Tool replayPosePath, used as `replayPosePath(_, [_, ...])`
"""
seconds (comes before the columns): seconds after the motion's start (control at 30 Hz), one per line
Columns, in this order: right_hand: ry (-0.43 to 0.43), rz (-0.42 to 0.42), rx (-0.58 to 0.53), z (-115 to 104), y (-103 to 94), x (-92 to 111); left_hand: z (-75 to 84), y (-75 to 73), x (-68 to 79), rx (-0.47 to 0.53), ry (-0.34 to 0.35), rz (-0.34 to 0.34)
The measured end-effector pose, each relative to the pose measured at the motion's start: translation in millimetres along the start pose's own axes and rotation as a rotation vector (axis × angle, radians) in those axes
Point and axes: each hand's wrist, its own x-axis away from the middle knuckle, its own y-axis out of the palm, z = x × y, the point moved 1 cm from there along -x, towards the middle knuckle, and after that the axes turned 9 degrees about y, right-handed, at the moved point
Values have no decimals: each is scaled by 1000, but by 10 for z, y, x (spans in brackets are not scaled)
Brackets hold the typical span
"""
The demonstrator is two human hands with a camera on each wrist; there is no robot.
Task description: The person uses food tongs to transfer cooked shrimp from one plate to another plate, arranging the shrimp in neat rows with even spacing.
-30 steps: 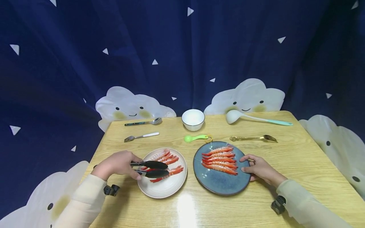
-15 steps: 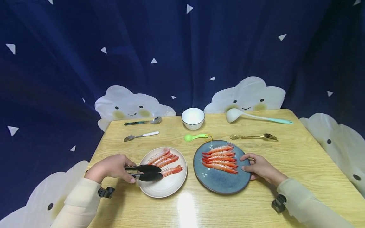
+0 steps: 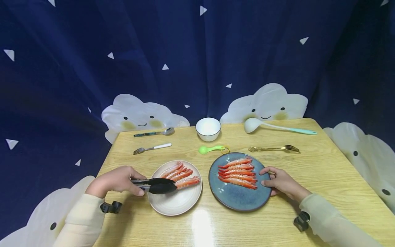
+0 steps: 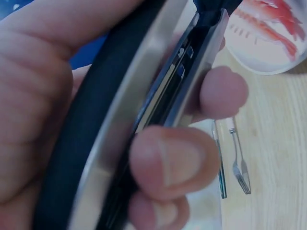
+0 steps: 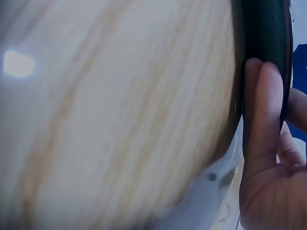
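No readable text, labels, brands, numbers or signs in any view: nothing legible on the tongs (image 3: 161,188), pale plate (image 3: 180,205), blue plate (image 3: 236,199), bowl (image 3: 208,138), ladle (image 3: 252,126) or curtain (image 3: 182,31), wrist cameras (image 3: 111,207) too small to tell.

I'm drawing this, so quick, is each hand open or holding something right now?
Left hand: closed, holding the long black-and-silver metal tongs.
Right hand: closed, gripping the edge of the round, glossy blue plate.
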Motion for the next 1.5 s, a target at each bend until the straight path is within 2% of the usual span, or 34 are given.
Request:
replayPosePath(0.17, [-2, 1, -5, -5, -4, 11, 22, -72, -23, 75, 33, 8])
replayPosePath(0.33, [2, -8, -27, 7, -17, 8, 99, -95, -206, 93, 91, -42])
replayPosePath(0.5, [-8, -18, -22, 16, -9, -7, 291, -98, -519, 95, 109, -146])
replayPosePath(0.6, [-20, -30, -28, 15, -12, -9, 449, -98, -758, 56, 134, -200])
replayPosePath(0.8, [-22, -47, -60, 27, -1, -17, 734, -45, -1228, 4, 111, -316])
replayPosePath(1.07, [-13, -21, -50, 18, 21, 5, 912, 94, -1683, -21, 141, -399])
replayPosePath(1.3, [-14, -28, -65, 11, 18, 7, 906, 163, -1901, -45, 123, -431])
replayPosePath(1.5, [-5, -26, -65, -11, 20, 16, 873, 166, -1964, -35, 93, -445])
